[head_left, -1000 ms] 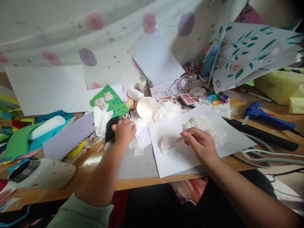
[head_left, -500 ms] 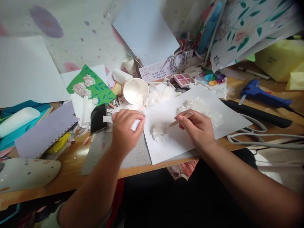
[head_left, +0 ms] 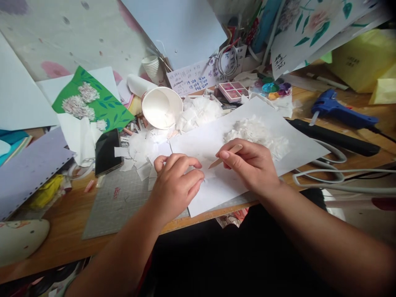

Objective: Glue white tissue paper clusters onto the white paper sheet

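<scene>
In my right hand (head_left: 252, 165), thumb and fingers pinch a flat wooden stick (head_left: 236, 149), its pointed end slanting down and left over a large white sheet (head_left: 291, 130). My left hand (head_left: 179, 181) is at the sheet's left side, fingers curled and close to the stick's tip. Whatever its fingers hold is hidden from me. It also covers most of the small ruffled paper cluster there. A larger cluster of ruffled white paper (head_left: 253, 130) lies on the sheet beyond my right hand. Loose white paper squares (head_left: 139, 146) are spread left of the sheet.
A paper cup (head_left: 162, 107) lies on its side behind the squares, near a black phone (head_left: 108, 152). A green flower picture (head_left: 93, 101) leans at the left. On the right are a blue glue gun (head_left: 343, 109), a black bar (head_left: 337, 138) and cables (head_left: 321, 175). A grey cutting mat (head_left: 108, 206) lies underneath.
My left hand has moved right from the loose paper squares to the small cluster, now covering it. My right hand keeps the stick, its tip shifted slightly left. The view has turned a little right.
</scene>
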A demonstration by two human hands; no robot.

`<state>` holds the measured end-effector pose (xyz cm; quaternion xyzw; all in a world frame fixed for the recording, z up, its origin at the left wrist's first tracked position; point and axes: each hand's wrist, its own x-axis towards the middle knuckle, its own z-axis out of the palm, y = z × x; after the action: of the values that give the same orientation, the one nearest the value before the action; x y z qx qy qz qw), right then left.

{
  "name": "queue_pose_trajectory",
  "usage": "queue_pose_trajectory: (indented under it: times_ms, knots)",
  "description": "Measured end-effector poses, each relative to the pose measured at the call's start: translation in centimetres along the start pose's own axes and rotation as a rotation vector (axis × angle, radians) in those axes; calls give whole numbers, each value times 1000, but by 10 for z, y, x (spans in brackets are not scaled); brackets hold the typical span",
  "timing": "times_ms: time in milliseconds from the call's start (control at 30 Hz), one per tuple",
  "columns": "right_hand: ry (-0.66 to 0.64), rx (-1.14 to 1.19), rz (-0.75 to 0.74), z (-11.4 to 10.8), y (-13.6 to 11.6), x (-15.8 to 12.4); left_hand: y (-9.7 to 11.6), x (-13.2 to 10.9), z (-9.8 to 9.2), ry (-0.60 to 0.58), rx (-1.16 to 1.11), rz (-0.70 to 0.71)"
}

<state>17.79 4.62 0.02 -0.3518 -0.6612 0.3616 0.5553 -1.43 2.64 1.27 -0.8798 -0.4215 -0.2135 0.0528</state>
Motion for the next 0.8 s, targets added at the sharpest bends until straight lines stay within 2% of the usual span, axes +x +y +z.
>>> queue_pose_trajectory:
  times_ms: [300,533,600,667,700,800]
  knots:
    - [-233,-265,-8,5,5,4,-3,-2,-1,-51,-62,-49]
    - [-311,-410,-131,16,4,4,-12,-1,-1,-35,-177,-167]
    - [-319,-383,-105,17,4,5,-13,-1,0,-43,-175,-169]
    - [-264,-246,-8,14,4,6,-12,-1,1,-59,-176,-164]
    - [-192,-140,48,12,5,7,-12,-1,1,-65,-178,-164]
    - [139,165,179,5,10,9,-11,-1,1,-73,-189,-163]
